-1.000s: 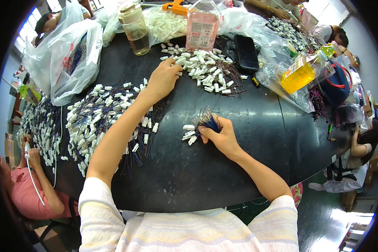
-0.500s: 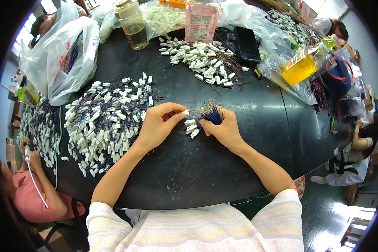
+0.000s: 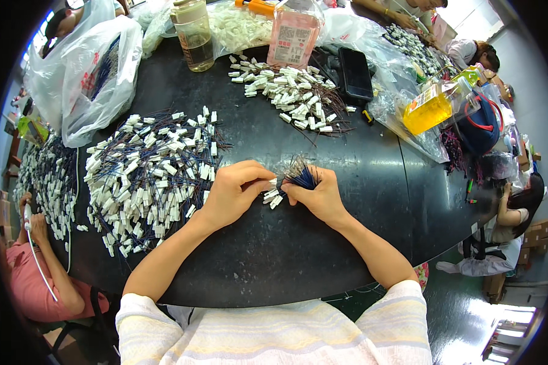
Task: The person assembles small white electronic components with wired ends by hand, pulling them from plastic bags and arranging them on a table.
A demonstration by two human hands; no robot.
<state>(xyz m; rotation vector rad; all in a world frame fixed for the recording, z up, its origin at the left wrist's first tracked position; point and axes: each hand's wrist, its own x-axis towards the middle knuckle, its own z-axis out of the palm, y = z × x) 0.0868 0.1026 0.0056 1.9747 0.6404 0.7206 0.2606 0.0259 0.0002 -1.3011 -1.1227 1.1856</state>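
Over the black table, my left hand (image 3: 234,191) pinches a small white connector (image 3: 273,182) between thumb and fingertips. Close beside it, my right hand (image 3: 324,194) is wrapped round a bundle of dark blue wires (image 3: 303,178), whose thin, shiny ends fan out upward. A few loose white connectors (image 3: 273,199) show between the two hands, below the fingertips. Left of my left hand spreads a big pile of white connectors with dark wires (image 3: 155,179). Whether a wire sits in the pinched connector is too small to tell.
A smaller pile of connectors (image 3: 304,97) lies farther back, near a black phone (image 3: 355,73), a pink bottle (image 3: 294,36) and a clear bottle (image 3: 193,39). Plastic bags (image 3: 100,79) stand at back left. A yellow bottle (image 3: 429,111) is on the right. A co-worker (image 3: 49,267) sits at left.
My left hand has come slightly nearer me and right, closer to the wire bundle, still pinching a connector. My right hand has shifted a little left with the bundle. The view has turned slightly.
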